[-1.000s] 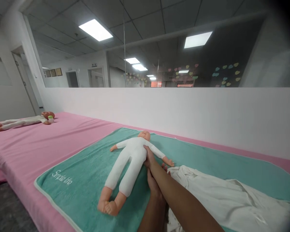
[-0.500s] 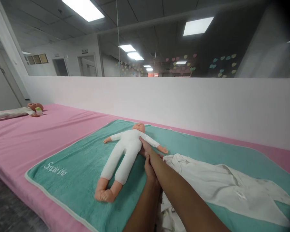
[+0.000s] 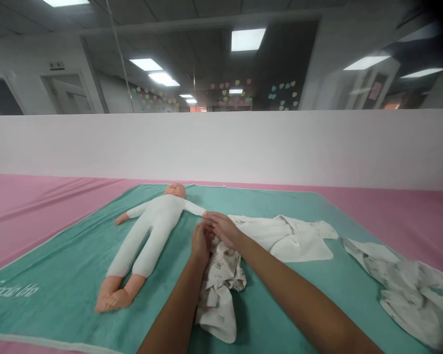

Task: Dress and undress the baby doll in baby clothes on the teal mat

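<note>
A baby doll (image 3: 157,216) in a white bodysuit lies on its back on the green towel (image 3: 77,260), arms spread. Close beside its outstretched hand, my two hands meet. My left hand (image 3: 200,242) is closed around the upper end of a small patterned baby garment (image 3: 221,290), which hangs bunched below. Curled over the same end is my right hand (image 3: 223,228), its fingertips touching those of my left. The doll's hand on that side is mostly hidden behind my fingers. A plain white baby garment (image 3: 299,241) lies flat just right of my hands.
Another patterned white cloth (image 3: 409,285) lies crumpled at the right edge of the towel. Under the towel is a pink sheet (image 3: 40,201). A low white wall (image 3: 221,147) runs along the back, with a mirror or window (image 3: 192,49) above it.
The view has turned right. My hands have moved from the doll's side out to its hand and closed together on the patterned garment, which now shows clearly below them.
</note>
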`<state>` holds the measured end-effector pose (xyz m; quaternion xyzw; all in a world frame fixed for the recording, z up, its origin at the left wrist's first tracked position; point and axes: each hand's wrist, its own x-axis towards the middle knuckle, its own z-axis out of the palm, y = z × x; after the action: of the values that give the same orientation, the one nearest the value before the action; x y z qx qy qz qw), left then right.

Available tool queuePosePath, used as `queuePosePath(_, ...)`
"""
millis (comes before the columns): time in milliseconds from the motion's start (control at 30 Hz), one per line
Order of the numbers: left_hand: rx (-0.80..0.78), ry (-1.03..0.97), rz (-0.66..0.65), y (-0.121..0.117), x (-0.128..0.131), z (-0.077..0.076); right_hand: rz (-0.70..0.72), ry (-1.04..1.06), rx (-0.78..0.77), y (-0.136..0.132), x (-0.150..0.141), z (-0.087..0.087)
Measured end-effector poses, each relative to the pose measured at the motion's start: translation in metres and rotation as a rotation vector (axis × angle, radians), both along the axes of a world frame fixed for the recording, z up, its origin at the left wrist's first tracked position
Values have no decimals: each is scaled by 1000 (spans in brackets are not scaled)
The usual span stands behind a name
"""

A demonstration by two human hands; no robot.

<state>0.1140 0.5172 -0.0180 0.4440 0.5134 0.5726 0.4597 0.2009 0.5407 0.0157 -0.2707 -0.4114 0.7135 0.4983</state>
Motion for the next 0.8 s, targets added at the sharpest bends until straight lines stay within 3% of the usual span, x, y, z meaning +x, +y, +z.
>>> queuePosePath(67,17,176,56,1,2,-2,-162,-183,218,-9,65,-8)
queuePosePath(133,31,380,100,2,2,-3,-436,-519,376,-18,138,-21)
queuePosePath(233,27,626,144,4,0,-4,-813,-993,345,-25,240,-39)
queuePosePath(267,17,688,151,5,-1,-5,-880,-1192,312,-26,267,-43)
queuePosePath(367,-26,824,156,5,-3,-7,-932,-1375,194,-28,318,-49)
queuePosePath(467,-54,884,139,3,-5,-6,-817,-1482,107,-28,330,-50)
queuePosePath(600,-28,852,79,1,-2,3,-722,-1523,152,-29,313,-42)
queuePosePath(700,26,807,35,-8,8,16,-740,-1306,311,-43,281,-29)
queuePosePath(800,138,607,-7,-28,27,30,-592,-924,555,-74,231,-16)
